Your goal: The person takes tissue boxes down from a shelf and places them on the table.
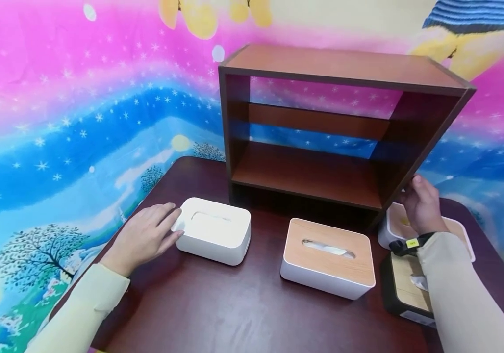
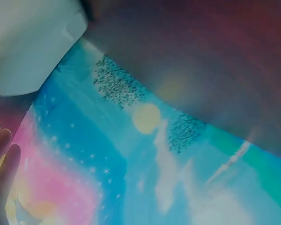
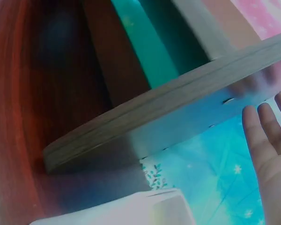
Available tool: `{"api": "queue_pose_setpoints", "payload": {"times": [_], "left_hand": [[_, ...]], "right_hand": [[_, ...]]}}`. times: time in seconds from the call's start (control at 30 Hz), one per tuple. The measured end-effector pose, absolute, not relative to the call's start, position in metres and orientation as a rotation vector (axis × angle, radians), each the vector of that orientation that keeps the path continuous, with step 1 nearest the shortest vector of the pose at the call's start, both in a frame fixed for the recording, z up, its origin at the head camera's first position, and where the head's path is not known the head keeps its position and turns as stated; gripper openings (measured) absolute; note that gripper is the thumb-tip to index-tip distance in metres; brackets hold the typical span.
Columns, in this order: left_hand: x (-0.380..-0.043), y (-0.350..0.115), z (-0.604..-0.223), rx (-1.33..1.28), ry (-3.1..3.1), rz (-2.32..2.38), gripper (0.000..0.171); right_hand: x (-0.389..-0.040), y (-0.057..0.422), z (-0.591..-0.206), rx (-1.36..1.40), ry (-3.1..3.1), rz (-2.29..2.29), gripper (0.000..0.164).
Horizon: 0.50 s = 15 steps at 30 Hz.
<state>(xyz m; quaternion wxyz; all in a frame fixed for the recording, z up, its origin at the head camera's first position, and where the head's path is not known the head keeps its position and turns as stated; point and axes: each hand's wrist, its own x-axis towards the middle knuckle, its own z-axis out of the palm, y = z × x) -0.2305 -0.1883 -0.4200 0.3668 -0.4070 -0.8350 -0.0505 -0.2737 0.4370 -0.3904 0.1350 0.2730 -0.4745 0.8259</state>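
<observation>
My left hand (image 1: 148, 238) is at the left end of a white tissue box (image 1: 212, 228), fingers extended; whether they touch it I cannot tell. In the left wrist view that box (image 2: 30, 44) fills the top left corner, with some fingers (image 2: 4, 164) below it. My right hand (image 1: 424, 206) is beside the right side panel of a brown wooden shelf (image 1: 309, 176). Seen from the right wrist, its fingers (image 3: 257, 131) are straight, close to the outer face of the panel (image 3: 178, 117), with nothing gripped.
A white tissue box with a wood-look lid (image 1: 329, 264) stands right of centre. Partly under my right arm are a black wood-topped tissue box (image 1: 404, 279) and another white one (image 1: 459, 233). A patterned cloth (image 1: 102, 122) hangs behind the dark table (image 1: 234, 309).
</observation>
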Motion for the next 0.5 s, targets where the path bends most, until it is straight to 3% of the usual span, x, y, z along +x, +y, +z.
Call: {"api": "queue_pose_setpoints", "payload": {"times": [0.2, 0.5], "left_hand": [[-0.236, -0.176, -0.408, -1.009, -2.011, -0.226, 0.046], [-0.247, -0.157, -0.401, -0.863, -2.107, -0.251, 0.049]], "right_hand": [[-0.274, 0.439, -0.382, 0.705, -1.38, 2.398, 0.045], [-0.261, 0.426, -0.37, 0.772, -1.337, 2.409, 0.046]]}}
